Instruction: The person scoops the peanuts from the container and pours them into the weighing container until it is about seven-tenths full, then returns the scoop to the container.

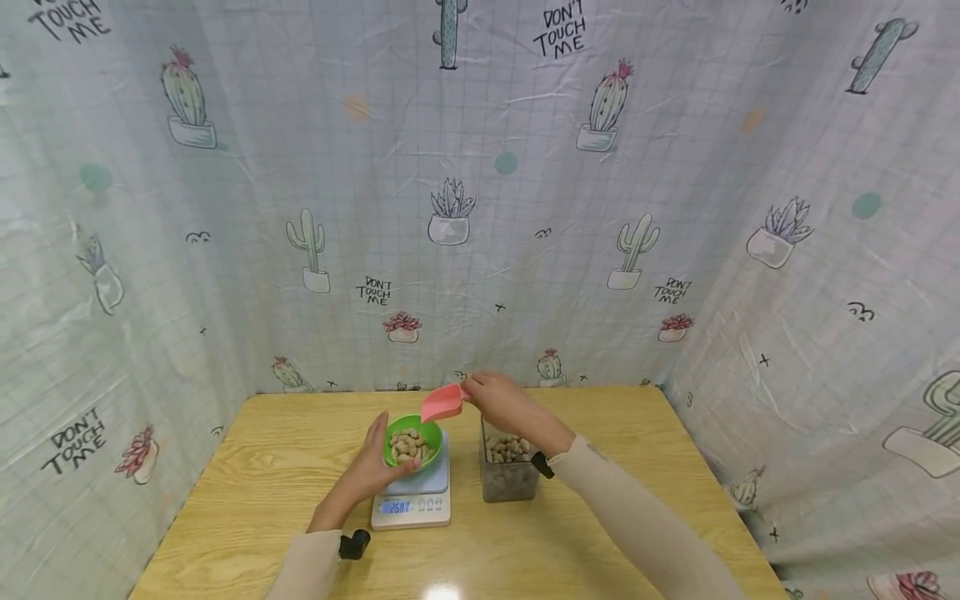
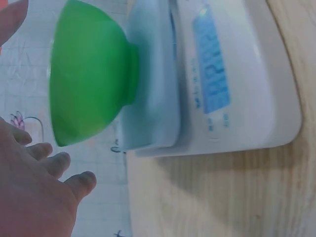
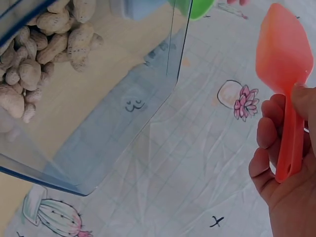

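Note:
A green bowl (image 1: 434, 432) with peanuts (image 1: 408, 447) in it stands on the kitchen scale (image 1: 411, 522), whose display is lit. My left hand (image 1: 369, 468) is beside the bowl, thumb and fingers spread on either side. The left wrist view shows those fingers extended, with a gap between them and the bowl (image 2: 91, 74). My right hand (image 1: 491, 398) grips the handle of a pink-red scoop (image 1: 442, 403), held above and to the right of the bowl. In the right wrist view the fingers curl round the scoop's handle (image 3: 291, 138); no peanuts are visible on it.
A clear box (image 1: 510, 486) holding peanuts (image 3: 49, 44) stands right of the scale, beneath my right forearm. Both sit on a wood-grain table (image 1: 607, 467). A cactus-print curtain (image 1: 480, 275) hangs behind and at both sides.

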Demonstrator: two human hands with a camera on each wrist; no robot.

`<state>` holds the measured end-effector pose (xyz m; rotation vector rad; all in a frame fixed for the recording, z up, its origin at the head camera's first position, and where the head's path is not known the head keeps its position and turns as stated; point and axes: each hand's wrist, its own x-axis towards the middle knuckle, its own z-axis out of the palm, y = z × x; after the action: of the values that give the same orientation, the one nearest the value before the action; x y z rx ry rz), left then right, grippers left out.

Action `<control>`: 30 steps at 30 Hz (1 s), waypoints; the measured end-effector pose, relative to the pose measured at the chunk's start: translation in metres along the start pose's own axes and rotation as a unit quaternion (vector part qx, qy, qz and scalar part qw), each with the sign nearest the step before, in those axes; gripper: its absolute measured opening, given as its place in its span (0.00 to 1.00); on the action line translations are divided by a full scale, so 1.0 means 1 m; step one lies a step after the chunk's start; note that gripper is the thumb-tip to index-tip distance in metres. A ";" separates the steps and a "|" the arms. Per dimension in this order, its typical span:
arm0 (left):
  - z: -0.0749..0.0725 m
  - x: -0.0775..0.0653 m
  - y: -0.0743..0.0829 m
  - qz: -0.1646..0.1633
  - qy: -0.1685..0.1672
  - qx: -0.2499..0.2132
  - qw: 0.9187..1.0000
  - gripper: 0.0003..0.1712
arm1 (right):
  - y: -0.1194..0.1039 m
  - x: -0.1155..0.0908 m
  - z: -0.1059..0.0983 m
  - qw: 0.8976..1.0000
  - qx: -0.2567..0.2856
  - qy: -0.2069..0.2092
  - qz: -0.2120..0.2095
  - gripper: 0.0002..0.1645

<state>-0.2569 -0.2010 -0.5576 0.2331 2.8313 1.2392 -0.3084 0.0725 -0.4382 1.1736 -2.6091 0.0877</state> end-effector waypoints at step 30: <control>-0.018 -0.013 0.060 0.076 0.024 -0.013 0.997 0.65 | 0.022 -0.052 -0.023 0.989 0.092 0.095 0.065 0.13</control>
<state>-0.2385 -0.1754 -0.5015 0.4321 2.8827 1.3270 -0.2865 0.1288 -0.4297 0.9932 -2.5465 0.4527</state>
